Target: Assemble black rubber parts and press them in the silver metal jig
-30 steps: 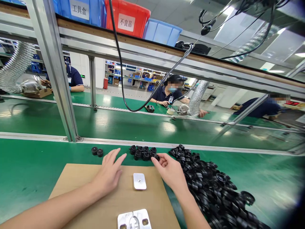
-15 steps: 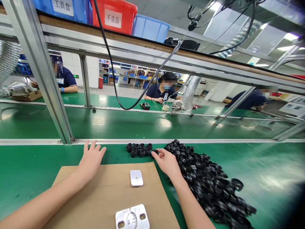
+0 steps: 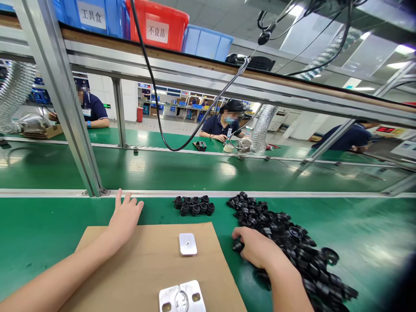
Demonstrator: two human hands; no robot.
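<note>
My left hand [image 3: 125,216] lies with its fingers spread on the green bench top, past the far left corner of the brown cardboard sheet [image 3: 130,268], and holds nothing. At the left edge of a heap of loose black plastic parts [image 3: 279,225], my right hand [image 3: 255,247] has its fingers curled round one black plastic part [image 3: 238,245]. Its fingertips are partly hidden. Two short rows of upright black capped parts [image 3: 195,206] stand beyond the cardboard. On the sheet are a small silver square plate [image 3: 187,244] and a larger slotted metal plate [image 3: 182,297], cut off by the frame's bottom.
A metal frame post [image 3: 61,95] rises at the left. Overhead, a shelf carries blue bins [image 3: 208,41] and a red bin [image 3: 159,26]. A black cable [image 3: 156,99] hangs down in front. Across the bench, several people [image 3: 224,123] sit at work.
My right hand has left the rows of upright parts and moved right and nearer, to the heap. One more part now shows at the right end of the front row. My left hand stays put.
</note>
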